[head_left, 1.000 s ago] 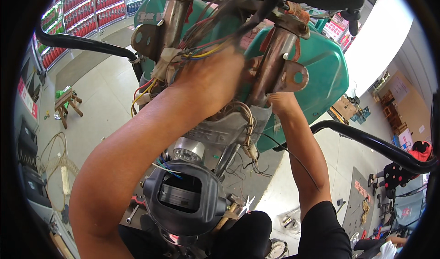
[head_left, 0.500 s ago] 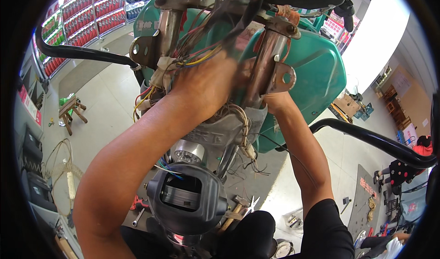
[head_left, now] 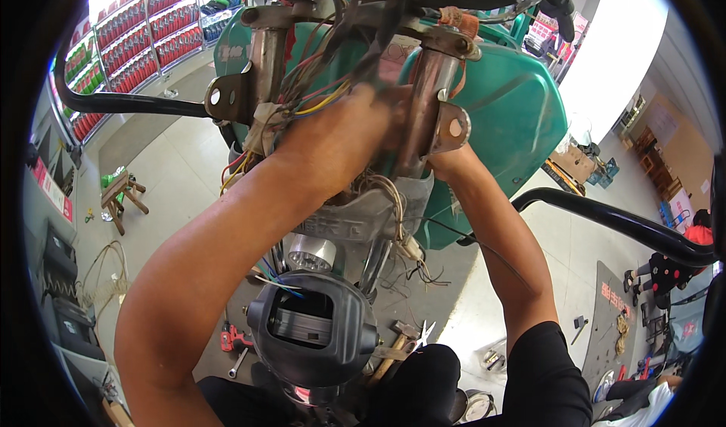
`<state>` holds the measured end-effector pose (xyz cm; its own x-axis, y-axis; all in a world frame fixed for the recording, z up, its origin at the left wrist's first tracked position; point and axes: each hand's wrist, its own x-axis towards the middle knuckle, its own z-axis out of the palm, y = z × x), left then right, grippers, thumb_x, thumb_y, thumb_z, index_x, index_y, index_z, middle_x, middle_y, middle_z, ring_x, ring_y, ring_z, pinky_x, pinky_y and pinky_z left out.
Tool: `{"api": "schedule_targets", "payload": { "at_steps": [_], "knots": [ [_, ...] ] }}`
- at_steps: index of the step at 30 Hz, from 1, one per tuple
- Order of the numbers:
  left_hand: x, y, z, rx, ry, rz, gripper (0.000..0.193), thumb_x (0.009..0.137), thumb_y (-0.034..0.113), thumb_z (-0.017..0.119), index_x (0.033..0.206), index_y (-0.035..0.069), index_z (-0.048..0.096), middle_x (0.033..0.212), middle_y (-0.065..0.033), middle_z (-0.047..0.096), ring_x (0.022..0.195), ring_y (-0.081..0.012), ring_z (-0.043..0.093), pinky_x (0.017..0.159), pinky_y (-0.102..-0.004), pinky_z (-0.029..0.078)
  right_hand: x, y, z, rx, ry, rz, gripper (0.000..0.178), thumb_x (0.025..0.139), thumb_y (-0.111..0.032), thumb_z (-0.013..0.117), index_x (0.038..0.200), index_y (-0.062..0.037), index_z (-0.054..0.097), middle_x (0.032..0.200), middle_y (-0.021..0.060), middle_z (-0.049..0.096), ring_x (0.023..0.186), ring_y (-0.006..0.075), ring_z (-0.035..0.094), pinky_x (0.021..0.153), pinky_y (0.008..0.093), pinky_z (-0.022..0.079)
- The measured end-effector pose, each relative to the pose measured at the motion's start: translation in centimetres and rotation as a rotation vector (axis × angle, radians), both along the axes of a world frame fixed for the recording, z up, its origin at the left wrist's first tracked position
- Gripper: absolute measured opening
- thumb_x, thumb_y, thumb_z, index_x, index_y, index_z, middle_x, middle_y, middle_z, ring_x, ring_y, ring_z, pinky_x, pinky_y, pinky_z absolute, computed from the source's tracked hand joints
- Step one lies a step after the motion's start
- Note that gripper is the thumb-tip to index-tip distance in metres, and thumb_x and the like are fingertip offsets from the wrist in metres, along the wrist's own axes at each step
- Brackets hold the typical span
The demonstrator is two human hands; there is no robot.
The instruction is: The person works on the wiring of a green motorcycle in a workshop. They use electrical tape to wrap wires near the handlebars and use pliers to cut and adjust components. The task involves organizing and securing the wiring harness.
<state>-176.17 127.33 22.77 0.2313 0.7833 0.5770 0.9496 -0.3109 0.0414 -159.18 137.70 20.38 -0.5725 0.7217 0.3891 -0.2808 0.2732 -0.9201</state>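
My left hand (head_left: 344, 136), blurred, reaches between the two metal fork tubes of a vehicle's front end, against a bundle of coloured wires (head_left: 321, 98). Its fingers are hidden and smeared by motion. My right hand (head_left: 448, 161) goes in behind the right fork tube (head_left: 425, 117), just below a rusty bracket (head_left: 452, 127); that tube covers most of it, fingers included. On the other side stands the left fork tube (head_left: 266, 64). Below my hands are a grey cover (head_left: 344, 223) and loose wires with a white connector (head_left: 411, 247). What either hand grips is out of sight.
Green body panels (head_left: 514, 117) flank the forks. A black bar (head_left: 136, 103) juts left, another (head_left: 605, 219) right. Near my knees sit a black hollow housing (head_left: 306, 344), a hammer (head_left: 393, 348), a red power tool (head_left: 233, 338) and a wrench (head_left: 238, 360). A wooden stool (head_left: 123, 196) stands left.
Both hands stay among the fork tubes and wires, the left one blurred in both frames. The whole view has shifted slightly. Nothing is visibly let go or taken.
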Motion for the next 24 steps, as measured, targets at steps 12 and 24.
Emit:
{"api": "schedule_targets", "payload": {
  "at_steps": [12, 24],
  "knots": [
    [-0.3, 0.5, 0.2, 0.070, 0.099, -0.133, 0.017, 0.083, 0.004, 0.072, 0.099, 0.004, 0.066, 0.105, -0.0146, 0.063, 0.100, -0.0360, 0.067, 0.086, -0.0483, 0.056, -0.1, 0.2, 0.4, -0.012, -0.060, -0.062, 0.032, 0.095, -0.024, 0.075, 0.114, 0.0014, 0.072, 0.086, 0.0051, 0.068, 0.073, 0.0138, 0.065, 0.064, 0.0315, 0.056],
    [-0.4, 1.4, 0.3, 0.038, 0.173, -0.110, 0.021, 0.086, 0.007, 0.069, 0.106, 0.002, 0.064, 0.106, -0.0184, 0.065, 0.100, -0.0391, 0.069, 0.087, -0.0495, 0.057, 1.5, 1.4, -0.2, 0.122, -0.033, 0.037, 0.030, 0.094, -0.014, 0.074, 0.120, 0.0002, 0.071, 0.104, 0.0047, 0.073, 0.091, 0.0134, 0.068, 0.081, 0.0309, 0.056]
  ]
}}
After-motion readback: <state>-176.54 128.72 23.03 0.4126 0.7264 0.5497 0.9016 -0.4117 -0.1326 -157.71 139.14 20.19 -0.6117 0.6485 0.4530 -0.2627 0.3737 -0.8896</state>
